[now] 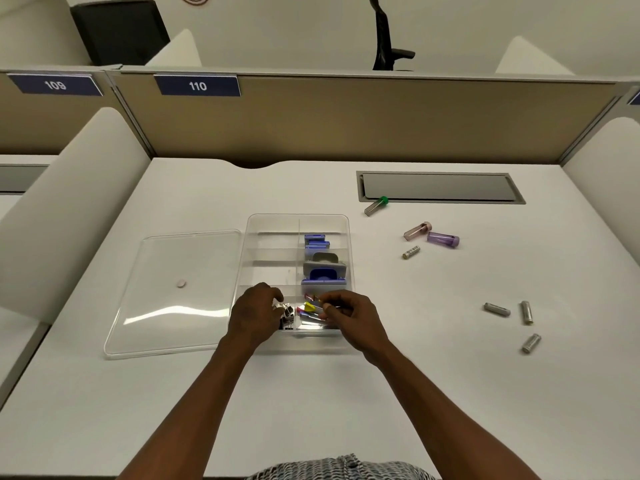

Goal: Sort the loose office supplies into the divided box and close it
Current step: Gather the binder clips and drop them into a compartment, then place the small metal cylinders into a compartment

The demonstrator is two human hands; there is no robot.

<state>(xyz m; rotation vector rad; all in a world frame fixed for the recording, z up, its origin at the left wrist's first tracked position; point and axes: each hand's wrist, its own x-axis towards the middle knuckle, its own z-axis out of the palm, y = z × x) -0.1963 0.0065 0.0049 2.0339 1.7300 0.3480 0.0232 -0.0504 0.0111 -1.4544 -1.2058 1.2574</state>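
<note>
A clear divided box [298, 220] stands open mid-desk, its clear lid [173, 292] lying flat to its left. Inside on the right are blue boxes [316, 241] and two small staplers [323, 271]. My left hand [254, 315] reaches into the near left compartment and pinches black binder clips [286, 311]. My right hand [349, 318] is over the near right compartment, pinching a coloured clip [313, 308] among several others. Loose on the desk to the right lie batteries [526, 311] and small tubes [443, 239].
A green-capped tube [375, 206] lies by the grey cable hatch [440, 187]. A small pink disc [181, 283] sits on the lid. Another battery [411, 252] lies nearer the box. Padded dividers rise at both desk sides, and a partition at the back.
</note>
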